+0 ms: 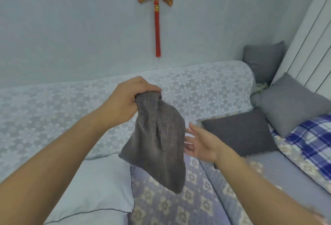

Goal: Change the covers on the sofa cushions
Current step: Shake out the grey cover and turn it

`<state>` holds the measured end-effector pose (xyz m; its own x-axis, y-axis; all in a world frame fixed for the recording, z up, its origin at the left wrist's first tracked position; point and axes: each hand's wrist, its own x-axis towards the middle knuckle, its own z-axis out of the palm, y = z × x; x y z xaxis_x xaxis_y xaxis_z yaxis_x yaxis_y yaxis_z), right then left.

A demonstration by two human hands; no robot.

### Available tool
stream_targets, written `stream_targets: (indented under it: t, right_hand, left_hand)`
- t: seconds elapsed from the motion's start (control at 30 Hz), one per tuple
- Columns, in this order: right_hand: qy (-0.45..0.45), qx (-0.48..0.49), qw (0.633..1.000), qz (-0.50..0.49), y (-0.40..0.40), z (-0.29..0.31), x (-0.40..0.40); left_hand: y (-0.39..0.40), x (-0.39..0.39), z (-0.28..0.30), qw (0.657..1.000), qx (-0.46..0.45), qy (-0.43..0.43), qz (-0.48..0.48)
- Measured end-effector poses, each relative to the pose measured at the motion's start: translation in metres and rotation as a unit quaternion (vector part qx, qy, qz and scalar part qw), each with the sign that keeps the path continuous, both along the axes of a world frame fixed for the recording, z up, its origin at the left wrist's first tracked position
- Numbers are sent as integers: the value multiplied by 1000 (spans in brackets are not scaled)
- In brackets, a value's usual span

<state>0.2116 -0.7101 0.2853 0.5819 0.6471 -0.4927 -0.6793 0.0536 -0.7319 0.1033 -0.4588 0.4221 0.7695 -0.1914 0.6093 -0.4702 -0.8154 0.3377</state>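
Overhead, left hand (125,99) fingers clamped on one grey cover (157,140); right hand (200,144) fingers apart; three grey cushions (240,131).

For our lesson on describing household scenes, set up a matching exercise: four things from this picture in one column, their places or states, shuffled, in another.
Things:
1. grey knitted cover
2. white pillow insert
3. red tassel ornament
4. dark grey cushion

Places or states:
A. hangs on the wall
B. lies on the sofa seat at the right
C. dangles from the left hand
D. lies bare at lower left

Pairs: 1-C, 2-D, 3-A, 4-B
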Motion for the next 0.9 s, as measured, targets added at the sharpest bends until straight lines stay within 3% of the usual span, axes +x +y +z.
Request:
stream_targets:
  t: [0.1,0.2,0.37,0.43,0.5,0.57,0.6,0.67,0.7,0.73,0.8,0.83,0.87,0.9]
  right_hand:
    - [-32,38,997,57,-7,-13,-11]
    - [-57,109,991,48,-15,-9,-16]
    - [-169,183,960,-130,-57,40,5]
    - [-238,198,942,-130,-67,61,13]
    - [-279,195,932,-120,-77,79,15]
    - [-389,90,909,-120,-88,94,20]
    - [-487,-37,865,-114,-93,100,25]
    - [-654,-311,684,-83,-99,107,34]
    - [-687,-374,618,-81,-100,106,39]
    - [-699,-390,592,-98,-101,107,41]
    - [-698,-353,606,-146,-106,105,47]
    - [-675,-319,646,-158,-111,106,49]
    - [-625,-278,709,-172,-116,109,49]
    - [-594,-263,737,-190,-122,108,49]
  left_hand:
    - [-9,-5,1,999,23,19,18]
    - [-6,-12,2,996,53,33,62]
    - [31,-28,-12,966,86,124,210]
    - [41,-34,-21,956,77,132,250]
    - [44,-37,-27,951,53,121,279]
    - [45,-38,-32,947,25,115,298]
    - [45,-38,-34,947,22,116,298]
    - [40,-35,-37,949,27,119,291]
    - [36,-33,-38,950,19,117,287]
    - [32,-31,-39,952,-12,111,285]
    - [21,-29,-38,947,-156,91,265]
    - [15,-28,-37,935,-246,87,241]
    - [10,-28,-34,917,-326,88,212]
    - [5,-29,-32,899,-383,97,186]
